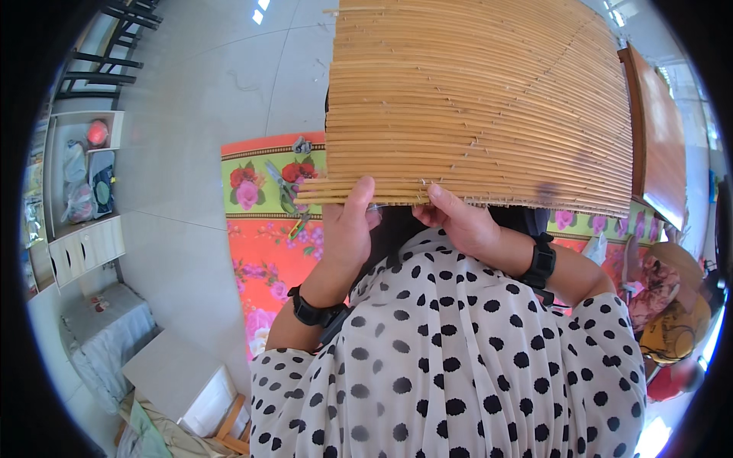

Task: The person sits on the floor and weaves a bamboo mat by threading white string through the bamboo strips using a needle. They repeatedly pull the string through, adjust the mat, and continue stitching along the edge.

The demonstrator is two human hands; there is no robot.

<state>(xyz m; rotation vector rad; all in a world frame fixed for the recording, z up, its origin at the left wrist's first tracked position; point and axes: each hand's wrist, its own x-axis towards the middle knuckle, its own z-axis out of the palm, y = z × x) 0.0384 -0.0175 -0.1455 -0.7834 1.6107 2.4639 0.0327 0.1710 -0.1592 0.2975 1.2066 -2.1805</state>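
Observation:
A wide mat of thin tan sticks [473, 99], bamboo or reed by its look, stretches away in front of me. Short bits of thread or wire poke up along its rows. My left hand [350, 233] is closed on the left part of its near edge, thumb on top and fingers mostly hidden beneath. Several stick ends [311, 191] jut out leftward past that thumb. Farther right along the same edge, my right hand [466, 223] pinches the rim between thumb and curled fingers. Whether it also grips a thread there, I cannot make out.
Scissors [279, 183] and a small yellow-green tool [296, 227] lie on the red flowered cloth [263, 248] at left. A brown wooden board [660, 137] stands at right. Leftward are a white shelf unit [85, 179] and a pale box [179, 374]. Hats [676, 305] sit at lower right.

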